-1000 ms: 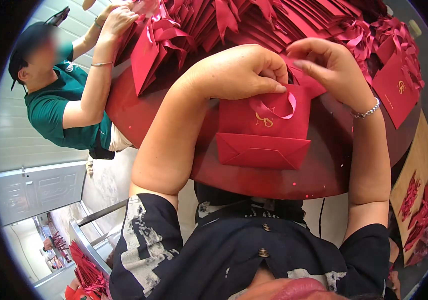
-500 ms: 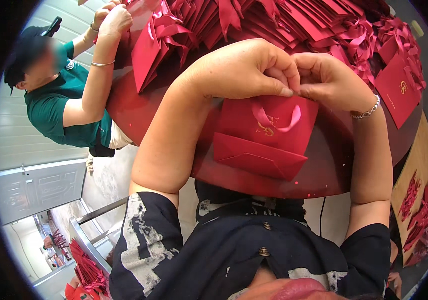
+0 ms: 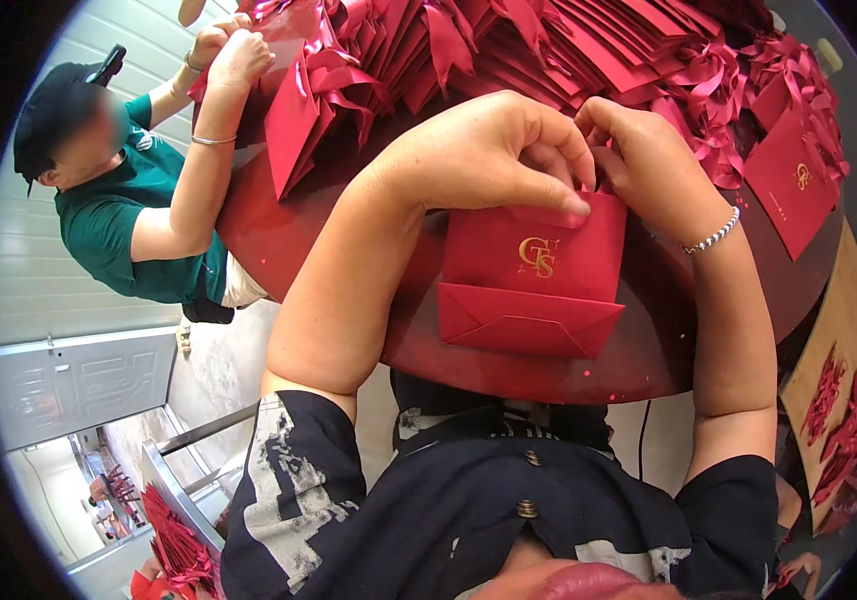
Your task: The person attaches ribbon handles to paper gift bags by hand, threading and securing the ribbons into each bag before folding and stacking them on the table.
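A small red paper gift bag [image 3: 533,250] lies on the table in front of me, its mouth toward my hands and its folded base toward me. Gold lettering marks its face. My left hand [image 3: 509,150] is closed on the mouth edge, thumb on the front panel and fingers bent behind it. Beside it, my right hand [image 3: 644,165] has its fingers curled and pinched at the right end of the bag's mouth. What those fingertips grip is hidden. No ribbon handle shows on the bag's front.
Red bags [image 3: 589,45] with ribbon handles are piled across the far side of the round dark-red table [image 3: 349,260]. One bag [image 3: 799,195] lies at the right. A co-worker in green [image 3: 129,220] works at the left. More red bags [image 3: 849,430] sit on a wooden board at lower right.
The pink ribbon loop that lay over the bag's front is out of sight. The bag has turned slightly and sits straighter. My hands have shifted a little, the right one lower and deeper at the mouth.
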`<state>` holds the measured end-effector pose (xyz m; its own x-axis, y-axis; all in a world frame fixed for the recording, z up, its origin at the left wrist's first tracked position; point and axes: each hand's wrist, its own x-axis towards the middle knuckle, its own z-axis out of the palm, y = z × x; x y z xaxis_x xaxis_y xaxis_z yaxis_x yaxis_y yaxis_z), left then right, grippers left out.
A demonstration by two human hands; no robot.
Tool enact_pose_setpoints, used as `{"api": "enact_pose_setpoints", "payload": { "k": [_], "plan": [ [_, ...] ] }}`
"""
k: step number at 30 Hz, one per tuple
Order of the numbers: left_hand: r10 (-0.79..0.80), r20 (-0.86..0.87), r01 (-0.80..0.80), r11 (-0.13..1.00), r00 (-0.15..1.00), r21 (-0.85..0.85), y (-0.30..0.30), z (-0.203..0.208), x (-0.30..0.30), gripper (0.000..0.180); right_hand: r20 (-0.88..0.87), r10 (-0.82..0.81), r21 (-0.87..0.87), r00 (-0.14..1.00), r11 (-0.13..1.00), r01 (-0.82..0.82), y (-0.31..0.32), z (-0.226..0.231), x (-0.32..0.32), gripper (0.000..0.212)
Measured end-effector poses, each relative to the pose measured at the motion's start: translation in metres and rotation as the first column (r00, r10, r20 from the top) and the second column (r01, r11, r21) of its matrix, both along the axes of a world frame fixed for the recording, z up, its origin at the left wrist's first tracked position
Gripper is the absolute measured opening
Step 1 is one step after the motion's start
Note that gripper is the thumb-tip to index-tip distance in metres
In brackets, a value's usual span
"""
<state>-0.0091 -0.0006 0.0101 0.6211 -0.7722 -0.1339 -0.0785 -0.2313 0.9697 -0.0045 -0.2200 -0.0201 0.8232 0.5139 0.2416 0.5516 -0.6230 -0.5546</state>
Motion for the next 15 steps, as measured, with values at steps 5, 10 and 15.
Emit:
{"api": "enact_pose_setpoints", "payload": {
  "k": [5,10,15],
  "plan": [
    [-0.013,0.044,0.014,1.000,0.999,-0.028,-0.001,0.002,-0.002,0.026,0.056,-0.067,0.014,0.996,0.998,0.066,-0.002,-0.004,0.003,0.021],
    [0.004,-0.026,-0.007,0.994,1.000,-0.108,0.005,0.008,-0.003,0.029,-0.044,-0.201,0.312,0.979,0.928,0.205,-0.004,-0.001,0.011,0.015],
    [0.276,0.103,-0.262,0.956,0.956,-0.130,0.006,0.004,0.005,0.026,-0.334,-0.002,0.533,0.943,0.825,0.190,-0.005,0.025,-0.001,0.018]
  ]
}}
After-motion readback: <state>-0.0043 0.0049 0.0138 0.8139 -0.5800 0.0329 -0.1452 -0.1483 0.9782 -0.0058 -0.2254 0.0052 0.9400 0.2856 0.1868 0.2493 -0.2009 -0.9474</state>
